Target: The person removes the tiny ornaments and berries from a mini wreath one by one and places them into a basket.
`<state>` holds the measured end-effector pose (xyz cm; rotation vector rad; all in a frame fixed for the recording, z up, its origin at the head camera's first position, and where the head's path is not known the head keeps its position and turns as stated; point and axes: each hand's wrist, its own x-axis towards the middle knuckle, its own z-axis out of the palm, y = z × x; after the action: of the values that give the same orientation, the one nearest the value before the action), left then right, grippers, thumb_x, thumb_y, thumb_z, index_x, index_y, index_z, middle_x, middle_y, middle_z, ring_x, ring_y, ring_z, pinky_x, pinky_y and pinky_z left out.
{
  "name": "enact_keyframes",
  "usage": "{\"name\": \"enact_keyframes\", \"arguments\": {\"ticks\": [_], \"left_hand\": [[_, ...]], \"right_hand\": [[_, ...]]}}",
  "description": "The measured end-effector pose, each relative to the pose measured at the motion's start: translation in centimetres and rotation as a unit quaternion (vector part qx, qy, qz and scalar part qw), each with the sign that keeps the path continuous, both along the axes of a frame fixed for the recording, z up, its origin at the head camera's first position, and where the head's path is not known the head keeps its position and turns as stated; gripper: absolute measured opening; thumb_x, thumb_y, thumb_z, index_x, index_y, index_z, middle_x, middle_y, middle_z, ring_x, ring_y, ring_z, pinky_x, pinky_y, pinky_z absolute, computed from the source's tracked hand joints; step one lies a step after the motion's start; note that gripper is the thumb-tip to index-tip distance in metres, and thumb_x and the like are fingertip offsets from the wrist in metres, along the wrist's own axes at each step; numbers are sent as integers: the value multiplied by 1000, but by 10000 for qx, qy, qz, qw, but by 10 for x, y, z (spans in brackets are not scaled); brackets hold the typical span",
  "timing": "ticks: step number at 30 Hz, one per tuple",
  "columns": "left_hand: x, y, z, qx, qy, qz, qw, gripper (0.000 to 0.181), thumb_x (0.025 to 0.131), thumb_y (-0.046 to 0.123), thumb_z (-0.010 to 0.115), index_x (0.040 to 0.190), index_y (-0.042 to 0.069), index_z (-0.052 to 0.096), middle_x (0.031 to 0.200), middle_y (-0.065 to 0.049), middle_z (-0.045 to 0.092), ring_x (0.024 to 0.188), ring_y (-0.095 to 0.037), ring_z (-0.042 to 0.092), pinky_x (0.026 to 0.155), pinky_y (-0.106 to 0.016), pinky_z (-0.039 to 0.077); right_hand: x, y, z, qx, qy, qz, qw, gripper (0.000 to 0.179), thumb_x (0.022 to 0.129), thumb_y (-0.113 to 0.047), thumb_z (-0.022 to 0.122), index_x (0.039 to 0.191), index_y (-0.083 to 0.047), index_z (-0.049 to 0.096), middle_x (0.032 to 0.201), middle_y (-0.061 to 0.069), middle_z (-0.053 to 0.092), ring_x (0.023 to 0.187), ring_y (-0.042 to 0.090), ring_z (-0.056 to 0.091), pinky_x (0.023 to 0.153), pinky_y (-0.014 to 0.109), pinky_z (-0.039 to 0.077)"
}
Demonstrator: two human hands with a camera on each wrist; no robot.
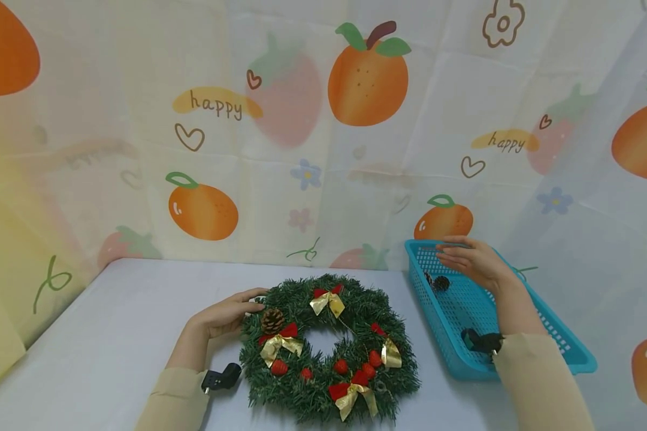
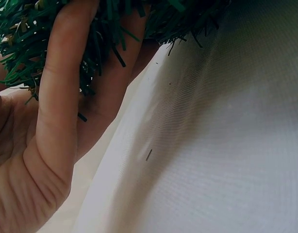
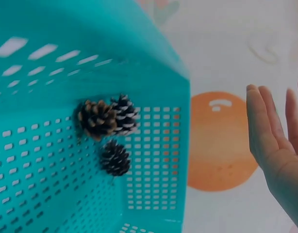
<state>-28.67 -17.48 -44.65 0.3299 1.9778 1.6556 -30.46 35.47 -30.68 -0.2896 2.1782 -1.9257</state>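
A green Christmas wreath [image 1: 296,293] lies on the white table, with red and gold bows, red berries and a brown pine cone [image 1: 272,321] on its upper left part. My left hand [image 1: 230,312] grips the wreath's left edge; in the left wrist view its fingers [image 2: 59,82] run in among the green needles. My right hand [image 1: 474,263] is raised over the blue basket [image 1: 447,347], fingers extended and holding nothing. Inside the basket, the right wrist view shows a brown pine cone [image 3: 97,119] and two white-tipped dark pine cones [image 3: 116,158] at one end.
The basket stands to the right of the wreath, near the back cloth. A fruit-printed cloth [image 1: 313,197] hangs behind the table [image 1: 113,335]. Small green bits [image 2: 149,155] lie on the white surface in the left wrist view.
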Motion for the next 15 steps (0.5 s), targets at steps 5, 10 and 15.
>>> {"name": "enact_keyframes", "arguments": {"ticks": [5,10,15], "left_hand": [[0,0,-1,-13,-9,-2,10000,66,103,28,50,159,12,19,164,-29,3,150,-48,19,101,-37,50],[0,-1,0,103,-43,-36,9999,67,103,28,50,159,11,17,162,-31,7,142,-42,40,88,-31,55],[-1,-2,-1,127,-28,-101,9999,67,103,28,50,159,11,17,162,-31,7,140,-36,44,86,-30,55]], "right_hand": [[-2,-11,5,-39,113,164,9998,28,103,-13,52,129,-14,44,118,-10,65,108,0,67,97,21,53],[-4,-22,8,62,219,311,9993,33,103,-12,51,135,-8,41,121,-8,63,110,0,66,98,21,53],[-6,-36,10,185,309,406,9985,46,103,-12,51,143,2,34,121,-9,63,110,3,67,97,21,53]]}}
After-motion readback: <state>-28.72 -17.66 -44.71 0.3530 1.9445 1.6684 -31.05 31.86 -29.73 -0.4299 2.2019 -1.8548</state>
